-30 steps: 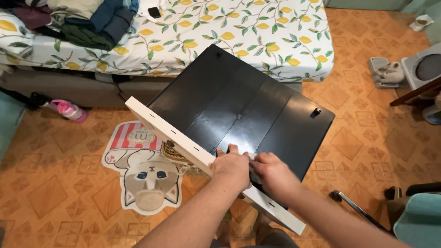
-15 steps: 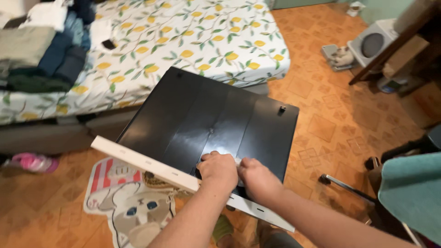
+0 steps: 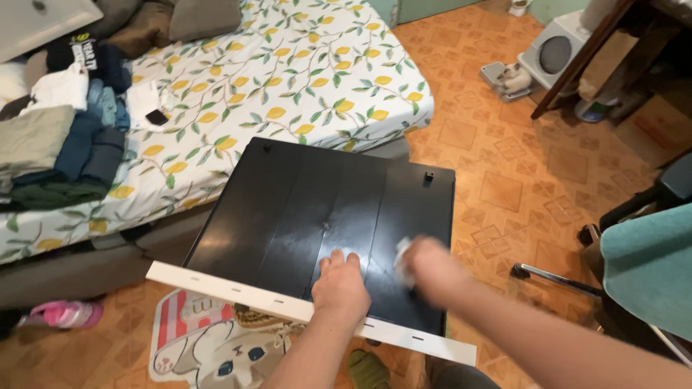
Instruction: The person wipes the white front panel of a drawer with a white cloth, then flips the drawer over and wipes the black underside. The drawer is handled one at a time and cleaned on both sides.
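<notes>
A large black panel [image 3: 310, 202] with a white front edge strip [image 3: 238, 292] is tilted up in front of me, its far end by the bed. My left hand [image 3: 340, 287] rests flat on the near part of the black surface, gripping over the white edge. My right hand [image 3: 425, 266] is blurred and pressed on the panel to the right, with a small white cloth or wipe [image 3: 401, 253] under its fingers.
A bed [image 3: 288, 79] with lemon-print sheet and a pile of folded clothes [image 3: 58, 144] lies behind the panel. A cat-shaped mat [image 3: 209, 346] lies on the orange tiled floor, a pink bottle [image 3: 61, 314] at left, a teal chair [image 3: 649, 266] at right.
My right hand has moved away from the left hand, to the right over the black surface with the white cloth. The view has shifted, showing more of the bed.
</notes>
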